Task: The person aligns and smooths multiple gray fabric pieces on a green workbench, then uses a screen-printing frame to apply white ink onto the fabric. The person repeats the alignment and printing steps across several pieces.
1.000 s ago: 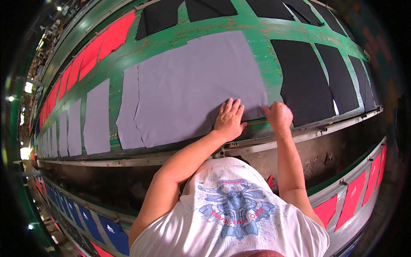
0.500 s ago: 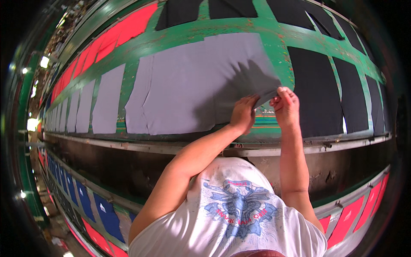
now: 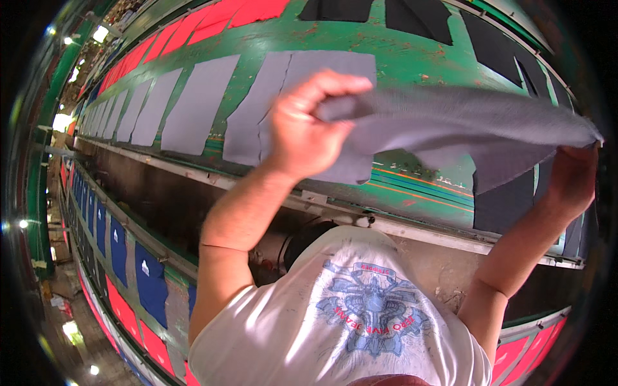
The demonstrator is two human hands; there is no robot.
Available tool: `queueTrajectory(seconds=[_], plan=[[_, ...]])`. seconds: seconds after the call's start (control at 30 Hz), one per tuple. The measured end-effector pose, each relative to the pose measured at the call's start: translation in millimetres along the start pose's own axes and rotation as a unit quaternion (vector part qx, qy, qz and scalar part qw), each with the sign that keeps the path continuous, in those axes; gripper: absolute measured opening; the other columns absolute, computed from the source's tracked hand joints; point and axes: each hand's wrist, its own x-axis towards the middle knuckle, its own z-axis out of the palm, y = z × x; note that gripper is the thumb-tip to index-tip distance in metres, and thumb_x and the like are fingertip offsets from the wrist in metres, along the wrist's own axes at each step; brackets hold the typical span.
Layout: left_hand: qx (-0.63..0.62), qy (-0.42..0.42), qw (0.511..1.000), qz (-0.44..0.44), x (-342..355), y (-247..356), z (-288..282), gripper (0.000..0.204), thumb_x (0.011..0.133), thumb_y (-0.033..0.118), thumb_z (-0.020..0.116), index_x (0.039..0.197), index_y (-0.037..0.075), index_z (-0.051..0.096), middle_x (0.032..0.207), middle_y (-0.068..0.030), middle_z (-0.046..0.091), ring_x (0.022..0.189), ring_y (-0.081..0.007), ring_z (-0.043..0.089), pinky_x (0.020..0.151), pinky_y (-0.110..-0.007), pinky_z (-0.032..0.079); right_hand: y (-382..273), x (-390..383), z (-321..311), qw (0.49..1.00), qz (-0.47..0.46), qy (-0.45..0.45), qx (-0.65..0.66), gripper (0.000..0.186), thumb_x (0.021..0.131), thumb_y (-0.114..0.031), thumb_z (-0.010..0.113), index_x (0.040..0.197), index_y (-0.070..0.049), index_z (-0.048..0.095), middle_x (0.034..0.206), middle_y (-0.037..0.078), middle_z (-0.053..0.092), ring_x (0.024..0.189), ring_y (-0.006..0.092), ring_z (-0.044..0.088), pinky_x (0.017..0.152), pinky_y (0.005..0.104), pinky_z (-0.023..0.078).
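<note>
Closest, a white shirt (image 3: 370, 309) faces the rail (image 3: 425, 230) along the tabletop's (image 3: 418, 193) near edge. Above that edge, the left hand (image 3: 312, 125) pinches the grey cloth (image 3: 463, 119) between thumb and fingers. The right hand (image 3: 575, 172) is out by the tabletop's right end, its grip seemingly closed on a corner; shadow hides the fingertips. Between them the cloth is raised, its upper edge bowed and a loose flap hanging before the black panels (image 3: 502, 206). Whether its left part touches the grey panel (image 3: 351, 62) beneath, I cannot tell.

To handle it well, I would keep both pinches close to the border, pull evenly so the bow flattens, and carry the flap high enough not to drag the black panels. Too hard a tug could stretch so thin-looking a fabric.

Farther left, smaller grey pieces (image 3: 199, 106) lie in a row down the tabletop. Toward the far edge lie red pieces (image 3: 257, 11) and black pieces (image 3: 421, 19).
</note>
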Motion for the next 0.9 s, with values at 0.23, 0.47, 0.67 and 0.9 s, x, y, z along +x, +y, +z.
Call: queueTrajectory(seconds=[0.23, 0.47, 0.67, 0.9], plan=[[0.179, -0.009, 0.984, 0.011, 83, 14, -151, 0.033, 0.094, -0.003, 0.070, 0.125, -0.001, 0.081, 0.111, -0.0086, 0.082, 0.096, -0.0122, 0.075, 0.087, -0.028, 0.059, 100, 71, 48, 0.982, 0.007, 0.073, -0.177, 0.042, 0.113, -0.029, 0.066, 0.141, 0.002, 0.070, 0.130, 0.015, 0.077, 0.112, 0.0307, 0.079, 0.092, 0.0398, 0.061], [0.137, 0.084, 0.953, -0.258, 113, -83, -200, 0.033, 0.097, -0.001, 0.066, 0.125, 0.005, 0.084, 0.096, -0.0059, 0.082, 0.087, -0.0130, 0.076, 0.079, -0.028, 0.059, 212, 98, 182, 0.952, 0.165, 0.165, -0.196, 0.026, 0.108, -0.027, 0.077, 0.120, -0.004, 0.075, 0.113, 0.005, 0.077, 0.109, 0.0245, 0.079, 0.094, 0.0369, 0.060], [0.090, 0.157, 0.979, -0.096, 98, -68, -236, 0.040, 0.100, -0.001, 0.062, 0.136, 0.004, 0.079, 0.114, -0.0110, 0.083, 0.096, -0.0175, 0.080, 0.090, -0.028, 0.060, 186, 86, 224, 0.971, -0.001, 0.174, -0.166, 0.018, 0.108, -0.019, 0.077, 0.108, -0.001, 0.077, 0.103, 0.003, 0.074, 0.098, 0.0161, 0.074, 0.094, 0.0382, 0.065], [-0.060, 0.114, 0.969, -0.212, -49, -95, -230, 0.042, 0.093, 0.004, 0.064, 0.132, 0.001, 0.081, 0.113, 0.0017, 0.076, 0.091, -0.0045, 0.058, 0.083, -0.022, 0.050, 242, -50, 225, 0.943, 0.157, 0.214, -0.199, 0.018, 0.107, -0.023, 0.078, 0.101, -0.006, 0.077, 0.094, -0.002, 0.071, 0.088, 0.0087, 0.067, 0.086, 0.0364, 0.063]])
